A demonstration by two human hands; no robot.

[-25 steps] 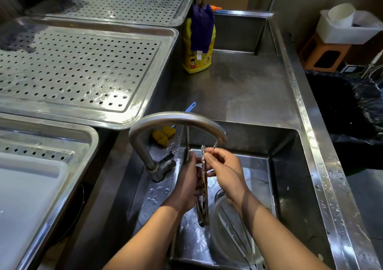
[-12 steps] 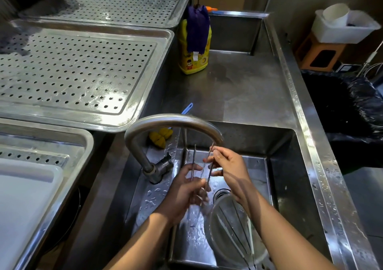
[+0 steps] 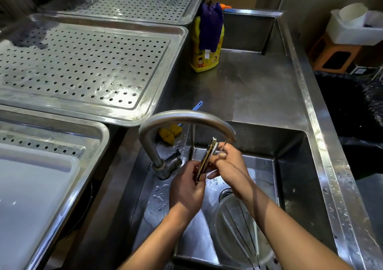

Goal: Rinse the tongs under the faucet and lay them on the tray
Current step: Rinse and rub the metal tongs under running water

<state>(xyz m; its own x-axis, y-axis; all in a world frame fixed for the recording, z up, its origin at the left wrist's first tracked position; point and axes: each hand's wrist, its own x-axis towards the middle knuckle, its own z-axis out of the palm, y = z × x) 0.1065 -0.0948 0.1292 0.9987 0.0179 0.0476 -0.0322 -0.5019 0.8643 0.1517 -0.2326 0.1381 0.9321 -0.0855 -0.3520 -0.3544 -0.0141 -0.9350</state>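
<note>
Steel counter (image 3: 248, 95) carries a perforated tray (image 3: 83, 66) at its left edge; over its sink (image 3: 290, 166), left hand (image 3: 186, 189) and right hand (image 3: 230, 166) grip tongs (image 3: 205, 162) under the faucet (image 3: 186, 115).

Your steel counter (image 3: 259, 95) carries a yellow bottle (image 3: 204, 61) upright at the back and a yellow scrubber (image 3: 169, 134) behind the faucet (image 3: 186, 115). A perforated tray (image 3: 83, 66) overlaps its left edge.
</note>
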